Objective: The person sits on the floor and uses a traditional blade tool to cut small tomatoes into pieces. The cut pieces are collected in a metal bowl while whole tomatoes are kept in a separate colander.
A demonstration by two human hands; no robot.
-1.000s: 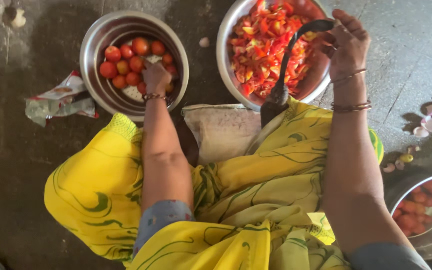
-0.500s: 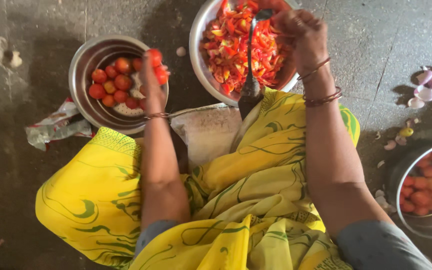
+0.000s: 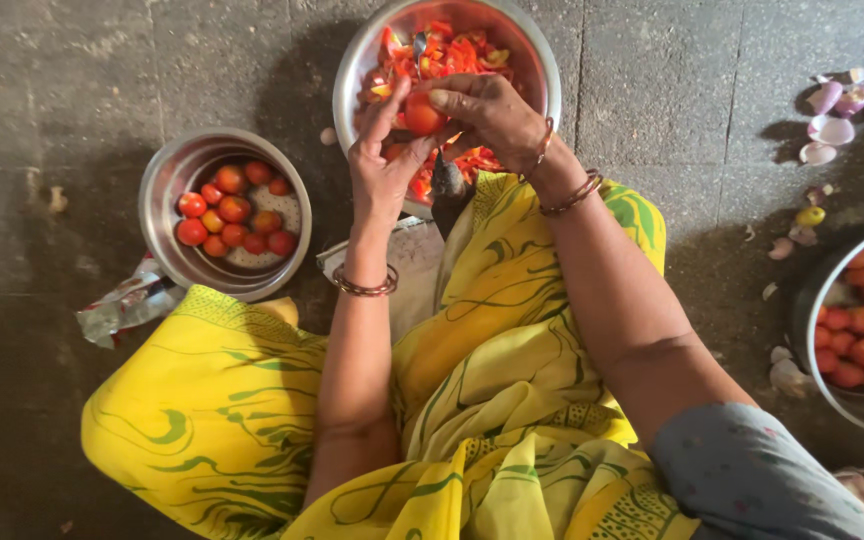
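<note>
head view: both hands meet over the near edge of the big steel bowl (image 3: 542,75) of cut tomato pieces (image 3: 432,55). a whole red tomato (image 3: 422,115) sits between them. the left hand (image 3: 384,165) is cupped under and beside it, fingers half curled and raised, touching its left side. the right hand (image 3: 487,115) is curled over the top, thumb laid along the tomato's upper edge, fingers closed round it from the right. so both hands have hold of the one tomato, neither fully closed.

a dark blade (image 3: 447,180) stands just below the tomato, between the wrists; i cannot tell whether it touches the fruit.

the tomato looks small, light, smooth and a little wet, so likely slippery. ripe skin is thin and the flesh soft: it would bruise or burst under a hard squeeze. best held by the sides with fingertips, spread wide, light pressure, keeping fingers off the line where the blade meets it.

left of the hands, a smaller steel bowl (image 3: 167,180) on the floor (image 3: 52,100) holds whole tomatoes (image 3: 232,215), with a crumpled wrapper (image 3: 122,310) just beside it. at the right edge a third bowl (image 3: 812,340) holds more tomatoes. onion skins (image 3: 837,110) lie scattered on the floor, well apart from the hands. yellow cloth (image 3: 232,420) covers the lap.
</note>
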